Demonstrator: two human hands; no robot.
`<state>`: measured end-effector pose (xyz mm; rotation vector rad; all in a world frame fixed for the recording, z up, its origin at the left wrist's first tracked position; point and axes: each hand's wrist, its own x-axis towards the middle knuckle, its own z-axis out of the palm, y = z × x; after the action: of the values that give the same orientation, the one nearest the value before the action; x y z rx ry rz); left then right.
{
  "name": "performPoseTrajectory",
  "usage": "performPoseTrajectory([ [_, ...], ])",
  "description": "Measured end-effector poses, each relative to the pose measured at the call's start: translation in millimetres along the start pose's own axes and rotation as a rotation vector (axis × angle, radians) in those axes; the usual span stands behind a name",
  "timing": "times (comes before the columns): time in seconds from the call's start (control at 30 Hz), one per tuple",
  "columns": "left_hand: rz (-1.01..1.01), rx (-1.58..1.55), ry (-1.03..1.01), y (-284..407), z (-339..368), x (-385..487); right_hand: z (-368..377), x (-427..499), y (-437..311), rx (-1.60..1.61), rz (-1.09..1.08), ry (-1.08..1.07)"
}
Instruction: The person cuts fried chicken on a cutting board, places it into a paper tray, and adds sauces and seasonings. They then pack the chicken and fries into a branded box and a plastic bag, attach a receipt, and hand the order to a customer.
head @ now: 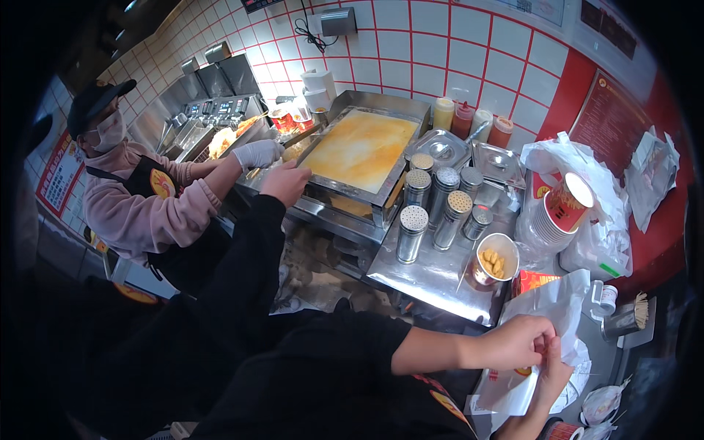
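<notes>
At the lower right, my left hand (511,341) and my right hand (554,377) meet on a white food bag (558,302). Fingers of both hands are pinched together at the bag's edge, partly hiding each other. Printing shows on the bag's lower part. Just beyond my left hand, a paper cup (511,254) holding several fried nuggets (491,262) stands on the steel counter (440,291). A red and yellow printed carton (536,280) lies partly under the bag. Beside my right hand is crumpled white paper (575,379).
Several metal shakers (412,236) and lidded steel pans (440,148) stand beside a griddle (357,148). Stacked paper cups (558,217) and a skewer holder (619,324) are at right. A co-worker's gloved hand (256,155) and another person's black sleeve (247,247) reach toward the griddle.
</notes>
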<state>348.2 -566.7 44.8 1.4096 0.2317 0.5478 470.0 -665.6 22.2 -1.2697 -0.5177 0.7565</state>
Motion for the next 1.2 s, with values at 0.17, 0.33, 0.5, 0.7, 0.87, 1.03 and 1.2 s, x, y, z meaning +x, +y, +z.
performPoseTrajectory([
  [0.17,0.028,0.099,0.145,0.5,-16.5,-2.2,9.2,2.7,-23.5,-0.152,0.157,-0.16],
  [0.33,0.198,0.108,0.14,-9.9,-25.2,1.4,20.9,3.6,-25.4,-0.158,0.209,-0.108],
  [0.5,0.028,-0.181,0.057,-25.7,-30.7,12.8,13.8,11.0,-15.5,0.025,0.178,-0.252],
  [0.7,-0.175,-0.349,-0.058,-29.1,-26.5,17.6,-3.9,0.4,-10.2,0.215,0.273,-0.291],
  [0.87,-0.257,-0.451,-0.133,-33.9,-23.0,21.2,-13.9,-9.6,13.7,0.403,0.422,-0.272],
  [1.03,-0.401,-0.264,-0.248,-43.6,-20.6,12.8,-19.9,-27.5,34.6,0.453,0.305,-0.27],
  [1.2,-0.5,-0.118,-0.332,-52.2,-18.2,3.2,-28.0,-40.5,42.4,0.316,0.238,-0.22],
])
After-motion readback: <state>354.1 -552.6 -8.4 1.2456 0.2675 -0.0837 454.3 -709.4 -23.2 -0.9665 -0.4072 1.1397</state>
